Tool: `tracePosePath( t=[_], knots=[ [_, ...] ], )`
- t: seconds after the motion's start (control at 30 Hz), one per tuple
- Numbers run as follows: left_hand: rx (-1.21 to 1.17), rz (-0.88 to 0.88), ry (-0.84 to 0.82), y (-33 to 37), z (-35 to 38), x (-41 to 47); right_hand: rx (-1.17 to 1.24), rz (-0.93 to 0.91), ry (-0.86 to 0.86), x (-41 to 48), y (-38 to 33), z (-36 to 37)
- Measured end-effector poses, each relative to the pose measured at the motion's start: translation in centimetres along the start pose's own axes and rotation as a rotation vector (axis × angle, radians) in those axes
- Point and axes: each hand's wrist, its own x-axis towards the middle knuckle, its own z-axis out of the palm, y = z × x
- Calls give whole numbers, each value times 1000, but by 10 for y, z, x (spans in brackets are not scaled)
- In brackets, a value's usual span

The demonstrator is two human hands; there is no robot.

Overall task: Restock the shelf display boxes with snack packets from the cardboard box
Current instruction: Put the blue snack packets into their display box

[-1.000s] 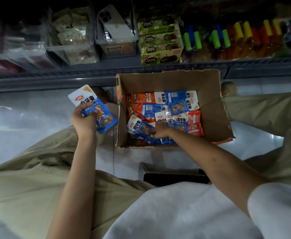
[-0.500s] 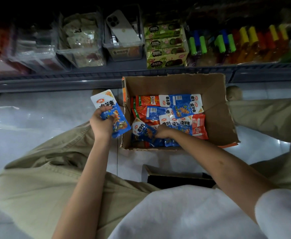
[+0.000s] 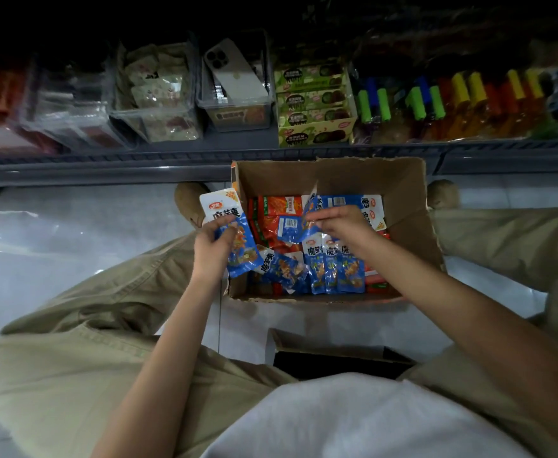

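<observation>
An open cardboard box [image 3: 413, 223] sits on the floor between my knees, holding several blue and several red snack packets [image 3: 334, 269]. My left hand [image 3: 213, 247] grips a stack of blue-and-white packets [image 3: 228, 226] just outside the box's left wall. Above the middle of the box, my right hand [image 3: 340, 223] pinches one blue packet [image 3: 310, 209], lifted clear of the pile and seen nearly edge-on. Clear display boxes [image 3: 158, 104] stand on the low shelf beyond.
A phone [image 3: 234, 74] lies across a clear bin [image 3: 238, 117] on the shelf. Green cartons [image 3: 314, 107] and coloured bottles [image 3: 453, 100] fill the shelf's right side. A grey shelf lip [image 3: 105, 166] runs ahead. A small dark box [image 3: 334, 358] lies near my lap.
My right hand has come up out of the pile with one blue packet. My left hand has moved its packets right, closer to the box.
</observation>
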Motion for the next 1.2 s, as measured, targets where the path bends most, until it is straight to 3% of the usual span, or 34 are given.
tracePosePath(
  t=[0.13,0.2,0.27,0.37,0.5,0.67,0.73,1.0,1.2],
  knots=[
    [-240,-170,-199,3,16,-12,328,-27,-188,-31,-26,17],
    [-385,-221,-312,6,18,-18,343,-31,-247,-40,-28,29],
    [-439,-188,-300,6,18,-22,209,-57,-294,-47,-25,39],
    [-347,-85,-171,5,15,-24,-57,-97,-324,-54,-22,47],
    [-225,48,-101,8,17,-27,-183,-139,-289,-55,-28,46],
    [-88,360,-61,31,39,-34,-367,-317,-63,-56,-48,38],
    [-78,461,-102,48,49,-36,-289,-382,11,-54,-60,31],
    [202,812,-306,117,96,-46,-33,-638,-52,-63,-137,-17],
    [454,1109,-240,188,140,-58,85,-789,-5,-83,-192,-70]
  ],
)
